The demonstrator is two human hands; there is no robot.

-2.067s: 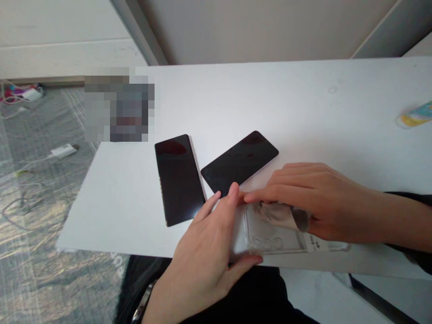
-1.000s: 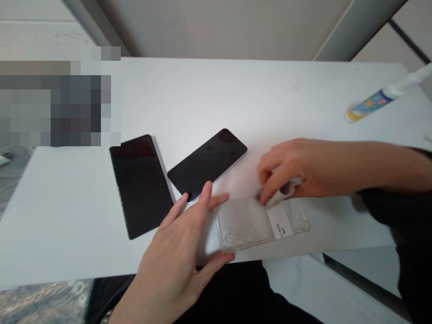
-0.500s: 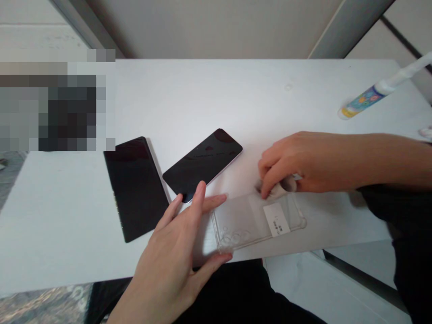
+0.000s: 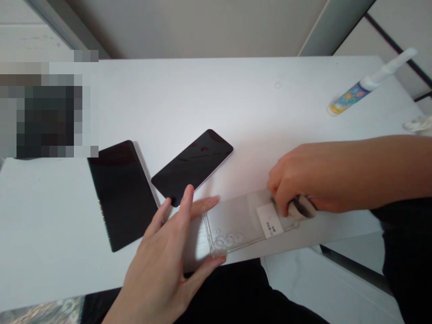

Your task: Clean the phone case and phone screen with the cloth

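White table (image 4: 236, 99) (grey panel (image 4: 202, 27) behind), 2 phones (image 4: 194, 166), left hand (image 4: 165, 258) spread at clear case (image 4: 238, 220), right hand (image 4: 300, 175) gripping pale roll (image 4: 297, 210)

No word, brand or number can be read. At about four o'clock from the middle of the view, a white sticker (image 4: 269, 220) on the clear case (image 4: 236, 217) bears short lines of dark print, too small and blurred to make out. At two o'clock, the tube (image 4: 369, 83) wears a blue label (image 4: 352, 98) with flower-like marks in bright colours.
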